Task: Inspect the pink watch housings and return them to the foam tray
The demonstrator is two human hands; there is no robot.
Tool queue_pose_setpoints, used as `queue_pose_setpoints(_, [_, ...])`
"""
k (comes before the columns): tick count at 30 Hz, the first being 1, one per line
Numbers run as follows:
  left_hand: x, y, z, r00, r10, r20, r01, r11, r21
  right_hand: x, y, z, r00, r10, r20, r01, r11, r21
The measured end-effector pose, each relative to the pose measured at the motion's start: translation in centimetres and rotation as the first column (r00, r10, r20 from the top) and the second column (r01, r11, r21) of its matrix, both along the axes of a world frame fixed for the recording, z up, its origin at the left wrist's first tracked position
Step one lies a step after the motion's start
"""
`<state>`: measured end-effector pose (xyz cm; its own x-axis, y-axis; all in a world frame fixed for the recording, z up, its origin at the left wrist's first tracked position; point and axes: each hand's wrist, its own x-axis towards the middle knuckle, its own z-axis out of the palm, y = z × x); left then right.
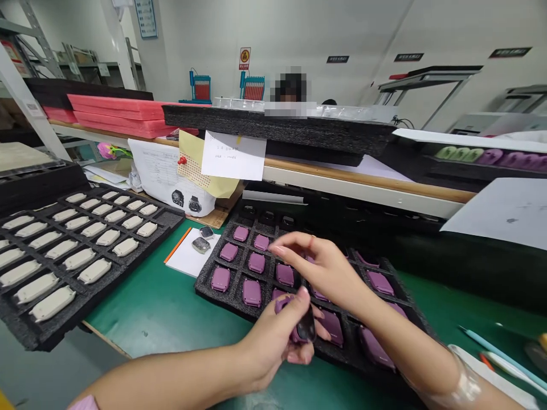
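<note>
My left hand (284, 333) is closed around a purple watch case (296, 330) with a dark, glossy face, held above the tray's near edge. My right hand (318, 259) reaches over the middle of the black foam tray (234, 291), fingers stretched to the left. Its fingertips are close to a purple watch case (261, 242) in one compartment; contact cannot be made out. I see nothing between those fingers. Several more purple cases (221, 279) lie in the tray's compartments, some hidden behind my hands and forearm.
On the left, another foam tray (98, 279) holds several off-white cases. Two watch-like pieces (200, 245) lie on white paper beside an orange stick (177, 246). A shelf (384, 185) with black foam (273, 122) crosses ahead; a person sits behind it. Pens (499, 347) lie right.
</note>
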<state>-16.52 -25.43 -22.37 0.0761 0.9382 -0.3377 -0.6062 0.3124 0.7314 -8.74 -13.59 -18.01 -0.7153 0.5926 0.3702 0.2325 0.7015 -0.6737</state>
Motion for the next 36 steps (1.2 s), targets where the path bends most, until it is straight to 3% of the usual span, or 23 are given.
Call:
queue_pose_setpoints(3, [-0.3, 0.3, 0.3, 0.993, 0.083, 0.084, -0.086, 0.996, 0.031, 3.5, -2.3, -0.2, 0.994, 0.079, -0.078, -0.082, 0.996, -0.029])
queue_pose_setpoints(7, [-0.4, 0.3, 0.5, 0.998, 0.047, 0.033, -0.05, 0.994, 0.095, 5.9, -4.5, -1.7, 0.993, 0.116, -0.015, -0.112, 0.982, 0.149])
queue_pose_setpoints(12, [-0.1, 0.1, 0.8, 0.999, -0.013, -0.041, 0.016, 0.997, 0.078, 6.3, -5.6, -2.9, 0.992, 0.07, -0.108, -0.032, 0.948, 0.316])
queue_pose_setpoints(17, [0.2, -0.1, 0.7, 0.999, -0.018, 0.047, 0.014, 0.996, 0.092, 6.5, -5.5, -3.0, 0.981, 0.055, -0.186, 0.042, 0.877, 0.479])
queue_pose_setpoints(20, [0.2, -0.2, 0.3, 0.994, 0.016, 0.104, -0.021, 0.999, 0.045, 6.7, -5.2, -2.7, 0.982, 0.073, -0.174, 0.03, 0.852, 0.522])
queue_pose_setpoints(26, [0.1, 0.1, 0.0, 0.992, 0.125, 0.025, -0.124, 0.992, -0.035, 7.3, -5.4, -2.6, 0.984, 0.131, -0.118, -0.018, 0.743, 0.67])
queue_pose_setpoints(32, [0.1, 0.1, 0.2, 0.996, 0.093, -0.007, -0.093, 0.994, 0.053, 7.6, -6.0, -2.8, 0.98, 0.167, -0.11, -0.058, 0.763, 0.644])
queue_pose_setpoints(34, [0.1, 0.1, 0.2, 0.997, 0.071, 0.004, -0.071, 0.993, 0.098, 7.5, -5.8, -2.6, 0.976, 0.149, -0.157, -0.012, 0.76, 0.649])
queue_pose_setpoints(36, [0.2, 0.0, 0.2, 0.998, 0.05, 0.03, -0.053, 0.991, 0.121, 7.5, -5.5, -2.2, 0.961, 0.089, -0.26, 0.086, 0.802, 0.592])
